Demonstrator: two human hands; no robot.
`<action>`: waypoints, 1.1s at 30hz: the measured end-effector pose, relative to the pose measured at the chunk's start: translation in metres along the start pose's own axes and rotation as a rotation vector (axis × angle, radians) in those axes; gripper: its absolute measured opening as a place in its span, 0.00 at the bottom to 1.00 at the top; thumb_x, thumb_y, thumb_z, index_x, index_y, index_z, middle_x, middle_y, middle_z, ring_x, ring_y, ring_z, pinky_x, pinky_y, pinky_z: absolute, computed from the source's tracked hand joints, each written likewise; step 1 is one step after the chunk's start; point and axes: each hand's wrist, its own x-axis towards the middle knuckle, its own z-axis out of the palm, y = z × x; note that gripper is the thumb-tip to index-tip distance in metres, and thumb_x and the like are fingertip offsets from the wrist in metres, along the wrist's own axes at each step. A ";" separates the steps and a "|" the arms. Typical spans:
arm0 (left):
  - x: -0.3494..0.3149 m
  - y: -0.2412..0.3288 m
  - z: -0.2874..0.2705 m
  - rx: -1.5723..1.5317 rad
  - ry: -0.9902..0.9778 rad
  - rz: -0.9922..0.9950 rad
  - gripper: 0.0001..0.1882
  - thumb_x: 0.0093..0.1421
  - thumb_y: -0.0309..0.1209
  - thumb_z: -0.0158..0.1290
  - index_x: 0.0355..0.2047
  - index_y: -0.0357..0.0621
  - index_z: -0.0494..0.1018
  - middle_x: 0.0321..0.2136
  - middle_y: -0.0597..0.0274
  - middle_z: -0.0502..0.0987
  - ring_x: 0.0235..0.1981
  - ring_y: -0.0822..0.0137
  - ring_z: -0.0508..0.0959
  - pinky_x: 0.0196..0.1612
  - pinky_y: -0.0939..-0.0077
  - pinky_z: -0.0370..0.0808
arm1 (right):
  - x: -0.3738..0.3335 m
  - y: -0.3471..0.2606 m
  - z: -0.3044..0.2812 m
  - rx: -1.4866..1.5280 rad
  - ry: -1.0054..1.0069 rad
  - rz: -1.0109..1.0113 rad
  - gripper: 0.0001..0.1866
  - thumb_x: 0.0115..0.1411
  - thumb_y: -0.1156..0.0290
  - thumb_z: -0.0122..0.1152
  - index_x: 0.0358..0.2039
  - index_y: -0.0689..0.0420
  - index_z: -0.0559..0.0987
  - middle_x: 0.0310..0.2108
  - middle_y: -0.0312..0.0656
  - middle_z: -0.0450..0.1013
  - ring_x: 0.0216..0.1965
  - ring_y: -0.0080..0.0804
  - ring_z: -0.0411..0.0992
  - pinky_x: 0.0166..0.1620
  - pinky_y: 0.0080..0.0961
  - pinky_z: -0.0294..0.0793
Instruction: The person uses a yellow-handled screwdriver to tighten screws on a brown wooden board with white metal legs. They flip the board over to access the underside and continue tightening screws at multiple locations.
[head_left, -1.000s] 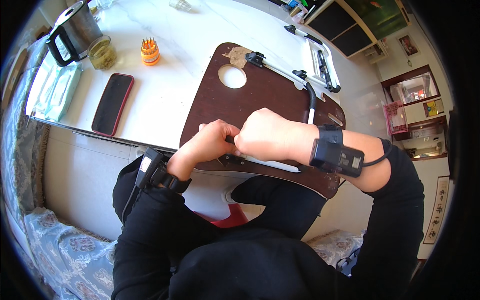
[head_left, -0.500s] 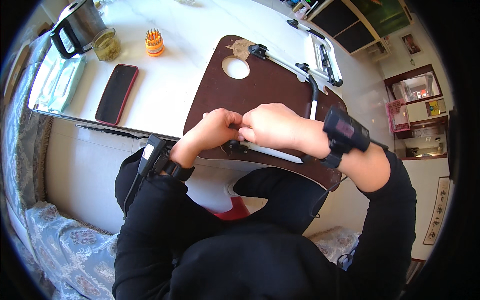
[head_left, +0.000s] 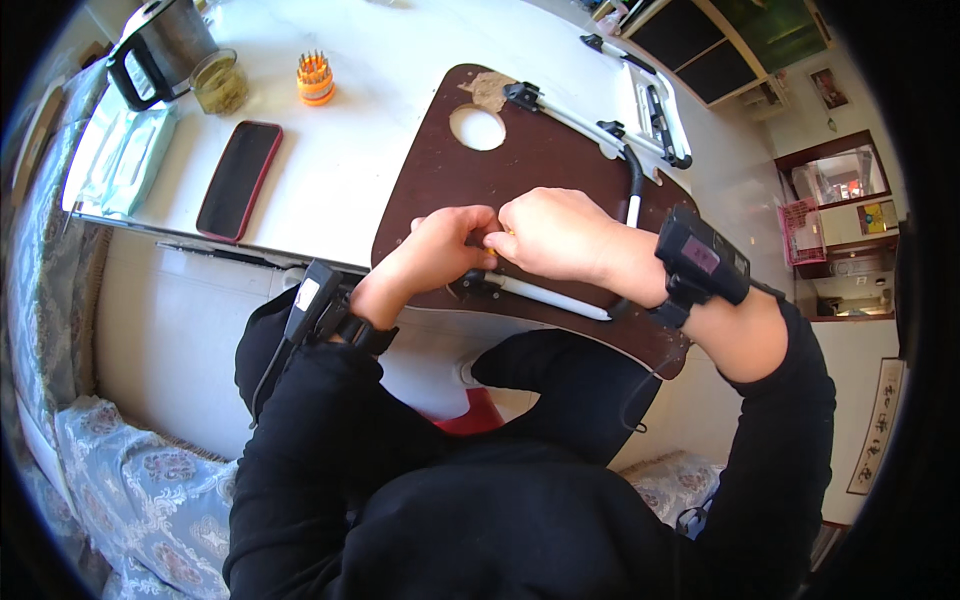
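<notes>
My left hand [head_left: 446, 240] and my right hand [head_left: 558, 232] meet over the near part of a brown board [head_left: 440, 180]. Both are closed, fingertips together, round a small yellow-orange tool [head_left: 491, 254]. Only specks of it show between the fingers, so its exact kind is hidden. Just below the hands, a black hinge bracket [head_left: 478, 281] is fixed to the board, with a white metal leg [head_left: 555, 299] running right from it. A second folding leg [head_left: 575, 118], white with black joints, lies along the board's far right side.
The board overhangs the white table's [head_left: 330, 170] near edge above my knees. To the left are a phone [head_left: 240, 180], an orange screwdriver-bit holder [head_left: 315, 80], a glass cup [head_left: 218, 84], a kettle [head_left: 178, 50] and a tissue pack [head_left: 135, 160]. A white frame [head_left: 655, 105] lies at far right.
Both hands have lifted a little away from the black bracket, which shows more now. Yellow-orange specks have come into sight between the fingers. The view has shifted slightly.
</notes>
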 end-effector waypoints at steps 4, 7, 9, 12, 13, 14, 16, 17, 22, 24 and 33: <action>-0.002 0.010 -0.011 -0.114 -0.063 -0.056 0.15 0.56 0.21 0.62 0.45 0.38 0.79 0.35 0.63 0.84 0.36 0.74 0.80 0.41 0.75 0.76 | 0.010 -0.004 -0.001 -0.211 -0.019 -0.212 0.13 0.64 0.61 0.55 0.31 0.56 0.81 0.27 0.49 0.79 0.32 0.47 0.79 0.36 0.42 0.78; -0.007 0.018 -0.021 -0.070 -0.150 -0.162 0.10 0.58 0.22 0.60 0.42 0.39 0.80 0.30 0.69 0.83 0.33 0.79 0.76 0.41 0.77 0.75 | 0.010 -0.003 -0.001 -0.304 -0.027 -0.405 0.09 0.62 0.66 0.57 0.28 0.55 0.78 0.24 0.48 0.77 0.31 0.46 0.79 0.34 0.40 0.77; -0.007 0.021 -0.019 -0.008 -0.138 -0.103 0.11 0.57 0.25 0.61 0.41 0.38 0.80 0.30 0.59 0.83 0.32 0.73 0.78 0.40 0.74 0.76 | 0.009 -0.002 -0.002 -0.392 0.054 -0.559 0.07 0.61 0.68 0.58 0.27 0.56 0.77 0.22 0.47 0.77 0.30 0.47 0.79 0.33 0.39 0.77; -0.007 0.017 -0.014 0.116 -0.089 -0.021 0.10 0.57 0.28 0.63 0.39 0.38 0.80 0.30 0.52 0.83 0.32 0.68 0.80 0.41 0.70 0.76 | 0.007 -0.001 -0.003 -0.414 0.078 -0.626 0.09 0.63 0.68 0.57 0.29 0.58 0.77 0.24 0.47 0.77 0.31 0.47 0.79 0.34 0.38 0.78; -0.007 0.015 -0.011 0.151 -0.048 -0.011 0.11 0.57 0.29 0.63 0.40 0.39 0.80 0.30 0.52 0.83 0.32 0.68 0.80 0.41 0.70 0.76 | 0.005 -0.002 -0.003 -0.373 0.091 -0.589 0.09 0.64 0.67 0.56 0.30 0.58 0.77 0.24 0.47 0.77 0.32 0.47 0.79 0.34 0.38 0.78; -0.008 0.013 -0.009 0.184 -0.012 -0.004 0.11 0.57 0.29 0.64 0.40 0.39 0.80 0.30 0.53 0.83 0.32 0.68 0.80 0.41 0.70 0.76 | 0.004 -0.004 -0.003 -0.350 0.052 -0.504 0.09 0.65 0.67 0.56 0.31 0.59 0.78 0.25 0.47 0.77 0.33 0.48 0.79 0.35 0.38 0.78; -0.007 0.010 -0.008 0.110 -0.026 -0.026 0.13 0.58 0.29 0.64 0.43 0.41 0.79 0.31 0.58 0.84 0.33 0.70 0.81 0.42 0.71 0.76 | -0.003 -0.009 -0.001 -0.167 0.118 -0.280 0.10 0.66 0.67 0.55 0.34 0.59 0.79 0.30 0.47 0.80 0.36 0.46 0.80 0.39 0.38 0.78; -0.007 0.008 -0.007 0.065 -0.014 -0.026 0.13 0.58 0.29 0.64 0.43 0.40 0.79 0.31 0.58 0.84 0.33 0.70 0.80 0.41 0.72 0.76 | -0.005 -0.010 -0.001 -0.112 0.113 -0.177 0.10 0.66 0.65 0.56 0.36 0.59 0.78 0.30 0.48 0.79 0.37 0.48 0.79 0.40 0.41 0.78; -0.010 0.007 -0.003 -0.080 0.000 -0.068 0.12 0.57 0.25 0.64 0.42 0.39 0.79 0.31 0.63 0.83 0.32 0.77 0.78 0.40 0.76 0.75 | -0.007 -0.008 0.003 0.048 0.082 -0.271 0.11 0.67 0.64 0.56 0.38 0.60 0.77 0.34 0.49 0.79 0.39 0.51 0.78 0.42 0.43 0.76; -0.012 0.008 -0.006 -0.035 -0.050 -0.039 0.12 0.56 0.24 0.64 0.42 0.39 0.80 0.31 0.63 0.83 0.33 0.77 0.78 0.41 0.75 0.75 | -0.007 -0.002 0.005 0.027 0.113 -0.419 0.07 0.65 0.69 0.57 0.36 0.58 0.78 0.32 0.48 0.76 0.38 0.50 0.78 0.41 0.40 0.76; -0.020 0.001 -0.009 0.199 -0.032 0.143 0.13 0.57 0.31 0.62 0.43 0.45 0.81 0.35 0.50 0.83 0.38 0.55 0.83 0.46 0.68 0.76 | -0.010 -0.002 0.010 -0.211 0.165 -0.722 0.07 0.64 0.67 0.58 0.37 0.56 0.78 0.32 0.48 0.75 0.37 0.47 0.76 0.40 0.38 0.76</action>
